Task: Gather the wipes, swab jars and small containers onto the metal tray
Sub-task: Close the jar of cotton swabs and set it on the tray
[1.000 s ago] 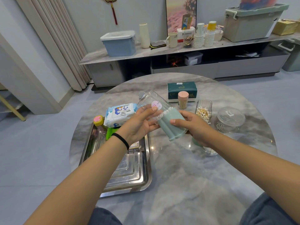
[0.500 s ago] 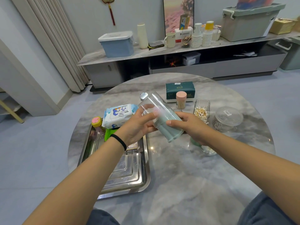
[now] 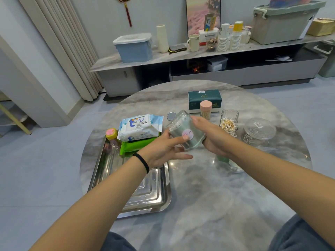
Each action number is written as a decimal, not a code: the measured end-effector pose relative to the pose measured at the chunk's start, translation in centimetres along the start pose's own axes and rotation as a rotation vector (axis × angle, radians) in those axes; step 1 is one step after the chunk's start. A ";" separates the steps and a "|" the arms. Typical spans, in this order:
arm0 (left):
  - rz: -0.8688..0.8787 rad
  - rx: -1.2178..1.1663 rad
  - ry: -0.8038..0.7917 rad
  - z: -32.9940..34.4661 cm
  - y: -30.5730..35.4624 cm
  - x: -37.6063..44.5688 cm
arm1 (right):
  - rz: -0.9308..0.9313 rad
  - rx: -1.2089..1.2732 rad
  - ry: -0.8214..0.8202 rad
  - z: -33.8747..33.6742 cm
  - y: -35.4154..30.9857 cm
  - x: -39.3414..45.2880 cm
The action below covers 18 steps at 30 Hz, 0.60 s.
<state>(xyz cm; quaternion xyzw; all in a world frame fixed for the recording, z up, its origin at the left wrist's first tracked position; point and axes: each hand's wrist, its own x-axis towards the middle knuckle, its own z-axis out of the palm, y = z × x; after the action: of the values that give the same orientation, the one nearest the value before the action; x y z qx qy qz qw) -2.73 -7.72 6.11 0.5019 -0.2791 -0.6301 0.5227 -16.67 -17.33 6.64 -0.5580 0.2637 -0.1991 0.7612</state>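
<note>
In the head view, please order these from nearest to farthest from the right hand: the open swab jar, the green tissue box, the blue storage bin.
From the right hand:
1. Open swab jar, just beyond, on the table.
2. Green tissue box, at the table's far side.
3. Blue storage bin, on the far shelf, left.

A room with pale walls and a grey floor.
A round marble table point(image 3: 208, 187) stands in front. Behind it a long low cabinet point(image 3: 208, 73) runs along the wall, and a beige curtain point(image 3: 59, 42) hangs at the left.
</note>
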 end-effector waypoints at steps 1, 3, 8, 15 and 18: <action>0.005 -0.012 -0.002 -0.4 0.1 -0.2 | 0.003 -0.019 -0.005 0.3 0.1 0.2; 0.015 0.020 0.014 -1.4 0.5 -0.9 | 0.000 -0.079 -0.031 0.9 0.6 0.7; 0.013 0.214 0.103 -5.6 1.5 -3.8 | -0.024 -0.298 -0.077 3.7 1.4 1.8; 0.032 0.335 0.319 -12.7 1.8 -8.4 | 0.001 -0.334 -0.101 11.1 4.1 5.7; 0.077 0.344 0.441 -15.8 2.1 -9.8 | 0.008 -0.333 -0.086 14.7 4.9 6.9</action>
<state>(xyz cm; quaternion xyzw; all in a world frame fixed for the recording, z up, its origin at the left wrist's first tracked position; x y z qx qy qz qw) 12.15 3.57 5.90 0.6974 -0.2803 -0.4286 0.5014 -2.02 -9.07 4.22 -0.6834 0.2626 -0.1258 0.6694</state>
